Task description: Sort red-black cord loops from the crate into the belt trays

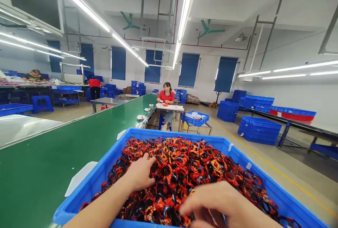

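Observation:
A large blue plastic crate (pixel 174 133) is heaped with small ring-shaped pieces (pixel 182 157) in red, orange and black, some with bluish glints. From the left, my left hand (pixel 141 173) reaches over the heap, thumb apart from the fingers, and its fingertips touch the pieces. My right hand (pixel 216 201) is lower in the crate at the near right, slightly blurred. Its fingers are bent and apart above the rings, and part of its underside is hidden. I see no piece clearly gripped in either hand.
A green conveyor belt (pixel 87 143) runs along the left, carrying small white trays (pixel 141 117) farther on. White sheets (pixel 81 177) stick out beside the crate. Ahead, a person in red (pixel 166 96) sits at a small table. Stacked blue crates (pixel 260 129) stand right.

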A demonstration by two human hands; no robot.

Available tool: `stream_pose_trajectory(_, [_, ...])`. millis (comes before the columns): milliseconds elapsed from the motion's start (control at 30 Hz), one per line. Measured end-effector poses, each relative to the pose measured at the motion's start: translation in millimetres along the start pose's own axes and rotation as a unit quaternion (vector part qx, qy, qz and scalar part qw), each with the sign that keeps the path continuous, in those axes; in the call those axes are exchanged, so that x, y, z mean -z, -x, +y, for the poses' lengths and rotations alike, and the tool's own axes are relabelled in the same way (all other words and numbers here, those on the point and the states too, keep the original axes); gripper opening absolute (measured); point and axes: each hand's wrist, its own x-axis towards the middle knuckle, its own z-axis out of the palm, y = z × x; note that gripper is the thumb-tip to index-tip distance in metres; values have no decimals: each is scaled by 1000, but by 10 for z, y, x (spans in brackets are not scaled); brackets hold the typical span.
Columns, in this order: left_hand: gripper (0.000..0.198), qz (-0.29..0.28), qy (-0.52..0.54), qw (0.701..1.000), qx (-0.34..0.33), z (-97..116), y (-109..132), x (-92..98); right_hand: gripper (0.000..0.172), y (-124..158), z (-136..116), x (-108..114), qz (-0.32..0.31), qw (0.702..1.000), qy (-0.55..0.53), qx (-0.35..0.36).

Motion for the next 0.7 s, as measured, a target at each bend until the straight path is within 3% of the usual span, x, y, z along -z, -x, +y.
stream_pose_trajectory(100, [52, 27, 14, 999, -12, -38, 4, 11, 32, -662, 43, -152, 22, 988, 154, 25])
stream_pose_trajectory(200, [51, 73, 25, 997, -14, -84, -22, 16, 61, -1169, 393, -367, 15, 969, 247, 14])
stream_pose_trajectory(267, [48, 87, 25, 996, -2, -118, -34, 16, 72, -1353, 628, -490, -4, 963, 270, -16])
stream_pose_trajectory(367, [47, 73, 25, 997, 20, -155, -27, 15, 62, -1420, 783, -624, -6, 959, 282, -16])
stream_pose_trajectory(500, [43, 56, 25, 998, 9, -158, 1, 43, 41, -1378, 729, -725, 15, 949, 314, 13])
stream_pose_trajectory(700, [44, 37, 14, 999, 19, -110, 29, 106, 37, -1380, 808, -817, 24, 936, 347, 48])
